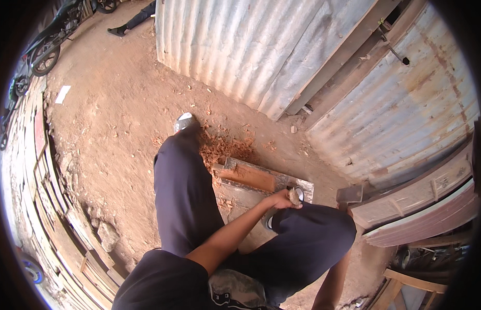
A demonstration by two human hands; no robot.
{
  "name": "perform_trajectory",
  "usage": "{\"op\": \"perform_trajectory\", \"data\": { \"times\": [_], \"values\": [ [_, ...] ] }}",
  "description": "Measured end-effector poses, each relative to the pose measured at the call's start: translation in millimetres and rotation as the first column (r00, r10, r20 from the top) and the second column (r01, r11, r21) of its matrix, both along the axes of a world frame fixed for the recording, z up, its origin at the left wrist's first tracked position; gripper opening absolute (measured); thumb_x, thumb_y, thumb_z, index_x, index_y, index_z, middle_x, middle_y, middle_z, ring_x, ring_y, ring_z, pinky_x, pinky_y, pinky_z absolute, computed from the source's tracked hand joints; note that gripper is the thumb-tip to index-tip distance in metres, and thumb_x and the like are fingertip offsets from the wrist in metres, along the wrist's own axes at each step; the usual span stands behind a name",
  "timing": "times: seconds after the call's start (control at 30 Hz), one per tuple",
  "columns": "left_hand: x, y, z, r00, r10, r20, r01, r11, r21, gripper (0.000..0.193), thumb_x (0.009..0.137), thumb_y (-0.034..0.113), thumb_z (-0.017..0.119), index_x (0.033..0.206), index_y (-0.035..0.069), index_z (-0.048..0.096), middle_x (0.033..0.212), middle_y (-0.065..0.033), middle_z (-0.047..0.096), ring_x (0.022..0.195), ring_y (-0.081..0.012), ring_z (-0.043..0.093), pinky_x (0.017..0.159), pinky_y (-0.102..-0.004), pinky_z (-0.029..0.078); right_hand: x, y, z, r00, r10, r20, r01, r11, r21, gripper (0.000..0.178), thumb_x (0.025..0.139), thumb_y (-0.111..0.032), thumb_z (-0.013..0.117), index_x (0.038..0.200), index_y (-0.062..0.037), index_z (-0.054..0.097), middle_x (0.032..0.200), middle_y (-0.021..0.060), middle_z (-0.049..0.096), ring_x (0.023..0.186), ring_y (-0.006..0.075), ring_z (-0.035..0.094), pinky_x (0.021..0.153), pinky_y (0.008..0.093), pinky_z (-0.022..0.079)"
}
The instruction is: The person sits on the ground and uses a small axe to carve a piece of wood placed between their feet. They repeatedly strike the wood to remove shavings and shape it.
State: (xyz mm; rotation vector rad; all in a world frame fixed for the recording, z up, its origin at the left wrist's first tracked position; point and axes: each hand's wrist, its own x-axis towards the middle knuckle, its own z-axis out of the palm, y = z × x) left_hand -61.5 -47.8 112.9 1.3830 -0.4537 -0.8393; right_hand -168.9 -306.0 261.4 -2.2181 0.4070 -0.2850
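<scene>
My left hand (283, 200) reaches over the low board, its fingers closed round a pale, rough lump (294, 196) whose kind I cannot make out. Just beneath it lies a trough-like wooden piece (251, 174) with a fresh orange-brown inner face, resting on a worn grey plank (239, 193). Most of my right hand (345, 208) is hidden behind my bent right knee. Right above its visible part stands a tool with a blocky grey head (350, 194), which the hand appears to grip; its handle is hidden.
Reddish wood shavings (227, 149) lie beyond the plank. Corrugated metal sheets (225, 51) stand ahead and to the right. Curved panels (416, 191) are stacked at right, stacked timber (65, 222) at left. Motorcycles (47, 54) and another person's leg (140, 18) appear far left.
</scene>
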Motion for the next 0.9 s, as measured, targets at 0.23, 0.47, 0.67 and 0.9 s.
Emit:
{"op": "perform_trajectory", "data": {
  "times": [0.23, 0.47, 0.67, 0.9],
  "values": [
    [-26, 3, -25, 0.919, 0.129, 0.373, -0.192, 0.972, 0.135, 0.029, 0.076, 0.031, 0.08, 0.093, 0.009, 0.071, 0.092, -0.0165, 0.072, 0.089, -0.0357, 0.069, 0.077, -0.0421, 0.054, 15, -10, -86, 0.956, -0.06, -0.287, 0.108, 0.982, 0.153, 0.027, 0.098, -0.027, 0.063, 0.111, -0.0034, 0.061, 0.09, 0.0043, 0.061, 0.075, 0.013, 0.058, 0.065, 0.0299, 0.046],
    [-5, -19, -22, 0.759, 0.126, 0.639, -0.321, 0.926, 0.198, 0.024, 0.07, 0.023, 0.077, 0.09, 0.011, 0.069, 0.084, -0.0149, 0.069, 0.084, -0.0385, 0.067, 0.07, -0.0481, 0.053, 42, -18, -104, 0.87, -0.025, -0.492, 0.256, 0.876, 0.409, 0.032, 0.101, -0.033, 0.059, 0.112, -0.0039, 0.062, 0.09, 0.0023, 0.06, 0.07, 0.0108, 0.056, 0.061, 0.0275, 0.044],
    [27, -35, -40, 0.736, 0.221, 0.64, -0.372, 0.922, 0.109, 0.024, 0.071, 0.017, 0.075, 0.093, 0.01, 0.067, 0.081, -0.0121, 0.068, 0.081, -0.0365, 0.066, 0.071, -0.0479, 0.051, 59, 16, -77, 0.934, -0.166, -0.315, 0.34, 0.684, 0.645, 0.029, 0.1, -0.029, 0.061, 0.119, -0.0064, 0.056, 0.089, 0.0024, 0.056, 0.061, 0.0095, 0.051, 0.053, 0.0243, 0.042],
    [53, -56, -56, 0.728, 0.35, 0.59, -0.515, 0.847, 0.132, 0.027, 0.068, 0.009, 0.074, 0.094, 0.008, 0.067, 0.087, -0.0103, 0.067, 0.086, -0.0338, 0.063, 0.074, -0.0462, 0.049, 100, 9, -122, 0.931, -0.098, -0.35, 0.342, 0.566, 0.75, 0.02, 0.102, -0.026, 0.058, 0.109, -0.0095, 0.05, 0.067, 0.0019, 0.045, 0.044, 0.0099, 0.043, 0.04, 0.0251, 0.037]
  ]
}}
